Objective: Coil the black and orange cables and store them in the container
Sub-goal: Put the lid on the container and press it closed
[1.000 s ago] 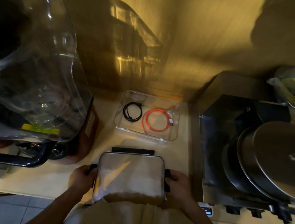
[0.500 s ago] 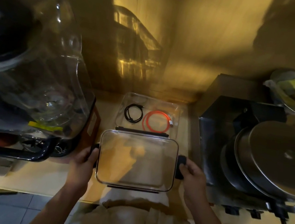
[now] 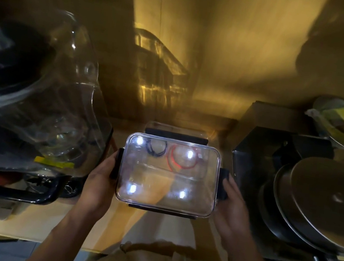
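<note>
A clear rectangular lid [image 3: 168,183] with black clips is held level above the counter, partly over the clear container [image 3: 178,129] behind it. My left hand [image 3: 99,180] grips the lid's left clip and my right hand [image 3: 232,205] grips its right clip. Through the lid I see the coiled black cable [image 3: 156,147] on the left and the coiled orange cable [image 3: 182,160] on the right, both lying in the container. Most of the container is hidden under the lid; only its far rim shows.
A large clear blender jug on a dark base [image 3: 33,107] stands close on the left. A metal appliance with a round steel plate [image 3: 323,201] stands close on the right. A wooden wall is behind. The counter's front edge [image 3: 36,230] is near my body.
Both hands have carried the lid away from my body, from the counter's front edge to over the container. The cables have not moved.
</note>
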### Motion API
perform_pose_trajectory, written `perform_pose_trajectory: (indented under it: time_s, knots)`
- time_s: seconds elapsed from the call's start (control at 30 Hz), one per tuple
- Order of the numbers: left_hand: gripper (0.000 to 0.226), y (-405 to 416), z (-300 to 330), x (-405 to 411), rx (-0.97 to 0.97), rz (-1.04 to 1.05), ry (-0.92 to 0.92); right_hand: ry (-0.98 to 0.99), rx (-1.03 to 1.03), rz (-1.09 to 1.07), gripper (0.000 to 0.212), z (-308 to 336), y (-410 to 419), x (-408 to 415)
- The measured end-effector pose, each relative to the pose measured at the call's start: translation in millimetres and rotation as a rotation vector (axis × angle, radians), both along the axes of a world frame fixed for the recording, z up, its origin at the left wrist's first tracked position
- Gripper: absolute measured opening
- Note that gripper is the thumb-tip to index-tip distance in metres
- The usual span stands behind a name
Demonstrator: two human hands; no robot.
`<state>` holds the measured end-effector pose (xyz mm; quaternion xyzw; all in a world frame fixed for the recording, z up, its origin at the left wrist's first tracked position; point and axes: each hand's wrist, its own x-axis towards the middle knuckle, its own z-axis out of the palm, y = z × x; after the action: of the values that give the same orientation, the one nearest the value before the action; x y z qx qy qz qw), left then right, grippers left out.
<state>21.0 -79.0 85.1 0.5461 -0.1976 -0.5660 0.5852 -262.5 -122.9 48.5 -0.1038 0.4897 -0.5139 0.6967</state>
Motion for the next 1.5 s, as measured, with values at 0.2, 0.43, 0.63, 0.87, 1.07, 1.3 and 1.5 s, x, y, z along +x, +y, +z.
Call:
perform_pose_trajectory:
  time_s: [0.2, 0.43, 0.63, 0.87, 1.07, 1.3, 1.5]
  knots:
    - [0.033, -9, -6, 12, 0.049, -0.037, 0.211, 0.001, -0.08, 0.075, 0.046, 26, -12, -1]
    - [0.04, -24, -16, 17, 0.241, -0.2, 0.283, 0.032, -0.032, -0.01, 0.036, 27, -23, 1]
    - [0.052, -34, -25, 12, 0.453, -0.265, 0.277, 0.144, -0.025, -0.024, 0.033, 21, -40, 1]
    - [0.045, -54, -25, 0, 0.43, -0.241, -0.035, 0.178, -0.007, -0.045, 0.036, 1, -66, 11]
    - [0.032, -80, -32, -6, 0.231, -0.174, -0.377, 0.247, 0.01, -0.047, 0.035, -24, -85, 20]
    - [0.037, -110, -50, -1, 0.222, -0.165, -0.682, 0.407, 0.027, -0.055, 0.046, -53, -103, 31]
    - [0.038, -118, -65, 1, 0.251, -0.163, -0.828, 0.509, 0.026, 0.015, 0.048, -59, -105, 34]
